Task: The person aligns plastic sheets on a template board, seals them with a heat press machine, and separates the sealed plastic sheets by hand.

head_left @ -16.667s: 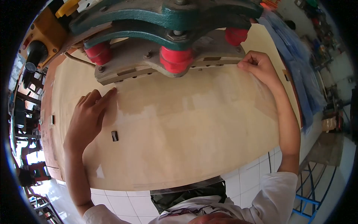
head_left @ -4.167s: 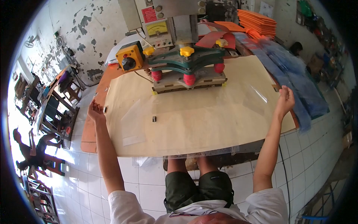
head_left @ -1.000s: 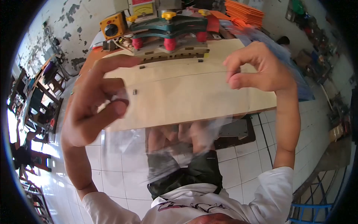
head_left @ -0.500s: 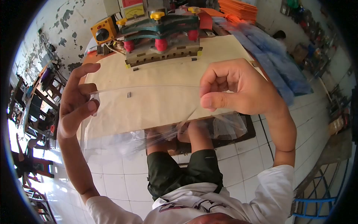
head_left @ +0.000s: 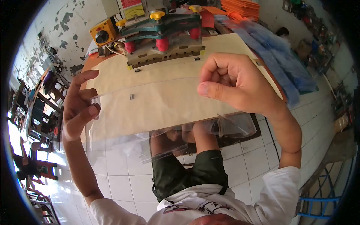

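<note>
A thin, clear plastic sheet (head_left: 122, 144) is stretched between my two hands over the table, its lower part hanging past the front edge above my legs. My left hand (head_left: 77, 108) pinches its left top corner between thumb and fingers, with the index finger raised. At the other end, my right hand (head_left: 240, 84) has its fingers curled and thumb pressed in, closed on the sheet's right top edge. Beyond both hands stands a machine (head_left: 163, 52) with a metal bar, pinkish-red posts and yellow knobs.
Pale paper (head_left: 168, 101) covers the tabletop, with a small grey block (head_left: 131, 96) on it. A yellow control box (head_left: 102, 33) stands at the back left. Blue translucent plastic (head_left: 270, 56) lies along the right side, near stacked orange sheets (head_left: 240, 8). A blue chair (head_left: 326, 202) is at lower right.
My right hand has risen slightly, lifting the right end of the sheet's top edge. My left hand keeps its pinch, and the hanging part of the sheet has shifted.
</note>
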A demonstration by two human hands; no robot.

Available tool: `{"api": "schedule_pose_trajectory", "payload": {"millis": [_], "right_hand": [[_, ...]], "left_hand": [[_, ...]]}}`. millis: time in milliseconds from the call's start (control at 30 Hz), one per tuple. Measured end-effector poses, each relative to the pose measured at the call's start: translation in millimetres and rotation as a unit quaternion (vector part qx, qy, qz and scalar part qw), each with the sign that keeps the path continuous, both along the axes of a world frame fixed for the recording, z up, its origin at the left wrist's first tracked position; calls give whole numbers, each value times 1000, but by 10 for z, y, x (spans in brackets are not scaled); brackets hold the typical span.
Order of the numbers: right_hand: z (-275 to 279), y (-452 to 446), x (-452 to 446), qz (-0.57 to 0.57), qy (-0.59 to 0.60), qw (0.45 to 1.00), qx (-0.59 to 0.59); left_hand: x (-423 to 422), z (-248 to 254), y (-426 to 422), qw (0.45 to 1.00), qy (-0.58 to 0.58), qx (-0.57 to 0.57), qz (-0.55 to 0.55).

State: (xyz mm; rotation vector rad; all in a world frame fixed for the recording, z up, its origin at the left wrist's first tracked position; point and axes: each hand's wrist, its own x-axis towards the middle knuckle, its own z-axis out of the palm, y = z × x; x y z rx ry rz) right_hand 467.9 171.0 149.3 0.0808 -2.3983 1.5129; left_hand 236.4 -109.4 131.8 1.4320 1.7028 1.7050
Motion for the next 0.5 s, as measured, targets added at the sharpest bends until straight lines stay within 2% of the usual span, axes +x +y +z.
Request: {"api": "schedule_pose_trajectory", "payload": {"millis": [500], "right_hand": [[-100,80,-26,-37,47,997,44]], "left_hand": [[30,-57,95,999,25,-24,9]]}}
